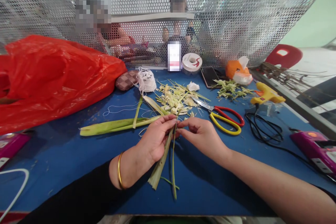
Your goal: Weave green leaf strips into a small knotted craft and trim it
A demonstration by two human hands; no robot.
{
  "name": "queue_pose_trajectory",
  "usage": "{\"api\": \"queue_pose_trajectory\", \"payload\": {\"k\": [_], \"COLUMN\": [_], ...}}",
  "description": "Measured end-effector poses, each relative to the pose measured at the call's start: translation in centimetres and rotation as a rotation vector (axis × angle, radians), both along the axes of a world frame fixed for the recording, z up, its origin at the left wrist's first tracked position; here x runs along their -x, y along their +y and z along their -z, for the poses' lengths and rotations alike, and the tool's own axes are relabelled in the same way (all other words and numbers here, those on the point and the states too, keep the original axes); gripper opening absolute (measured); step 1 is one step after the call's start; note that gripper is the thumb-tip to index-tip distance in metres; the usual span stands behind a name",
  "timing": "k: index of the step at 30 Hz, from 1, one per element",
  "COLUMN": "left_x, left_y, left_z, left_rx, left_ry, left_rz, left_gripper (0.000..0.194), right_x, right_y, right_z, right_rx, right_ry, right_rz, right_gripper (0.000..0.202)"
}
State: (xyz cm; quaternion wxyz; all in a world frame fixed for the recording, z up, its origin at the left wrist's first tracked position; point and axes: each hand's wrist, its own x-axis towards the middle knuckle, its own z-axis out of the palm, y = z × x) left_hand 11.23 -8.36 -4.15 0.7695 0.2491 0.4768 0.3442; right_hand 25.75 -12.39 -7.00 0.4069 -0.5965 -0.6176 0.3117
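My left hand (157, 134), with a gold bangle at the wrist, is closed on green leaf strips (160, 168) that hang down toward me. Close beside it, my right hand (202, 134) has thumb and forefinger pinched at the top of the strips, where a thin thread seems to run; what lies between its fingertips is too small to make out. Longer green stalks (110, 126) lie to the left. White string (146, 79) sits in a bundle beyond my hands, near a pile of leaf scraps (177, 96). Scissors (227, 119) with red and yellow handles lie open to the right.
A red plastic bag (60, 77) covers the left of the blue table (78, 161). At the right are a yellow glue gun (267, 94), its black cable and a purple power strip (315, 147). A ribbon spool (192, 63) and phones stand or lie at the back.
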Motion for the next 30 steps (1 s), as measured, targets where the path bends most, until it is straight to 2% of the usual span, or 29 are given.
{"api": "queue_pose_trajectory", "payload": {"k": [7,13,17,21,26,30], "left_x": [-0.2,-0.6,-0.6,-0.4,-0.1,0.1], "left_y": [-0.4,-0.6,-0.6,-0.5,-0.3,-0.1], "left_z": [0.3,0.5,0.8,1.2,1.7,2.0], "left_rx": [-0.043,-0.151,-0.235,-0.388,-0.668,-0.849], "left_ry": [0.022,0.057,0.126,0.241,0.426,0.549], "left_rz": [-0.01,-0.016,0.005,0.088,0.25,0.279], "left_gripper": [0.016,0.028,0.029,0.027,0.021,0.013], "right_x": [0.5,0.4,0.0,-0.7,-1.1,-1.0], "right_y": [0.3,0.2,0.2,0.3,0.5,0.5], "right_z": [0.1,-0.4,-1.3,-2.1,-2.4,-2.4], "right_rx": [0.159,0.186,0.273,0.344,0.368,0.386], "right_ry": [0.421,0.404,0.507,0.656,0.667,0.702], "right_rz": [-0.064,-0.073,-0.037,-0.037,-0.065,-0.088], "right_gripper": [0.011,0.01,0.013,0.014,0.015,0.016]}}
